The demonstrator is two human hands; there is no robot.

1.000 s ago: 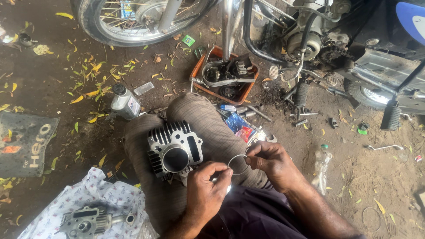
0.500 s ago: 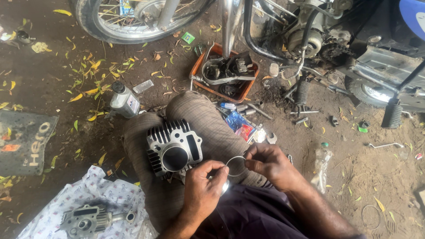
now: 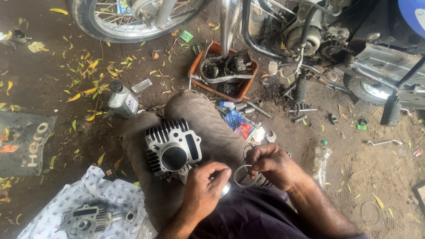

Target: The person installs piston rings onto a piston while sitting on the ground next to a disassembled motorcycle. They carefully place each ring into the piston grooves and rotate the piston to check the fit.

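Both hands pinch a thin metal ring [image 3: 242,175] – left hand [image 3: 204,191], right hand [image 3: 271,164] – overspreading could snap it, beside the cylinder block [image 3: 173,148]

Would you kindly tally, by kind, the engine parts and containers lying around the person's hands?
Finned engine cylinders: 1, on the knee
Thin metal rings: 1, held between left hand and right hand
Cylinder heads: 1, on the printed cloth
Orange trays of parts: 1
Oil bottles: 1
Total: 5
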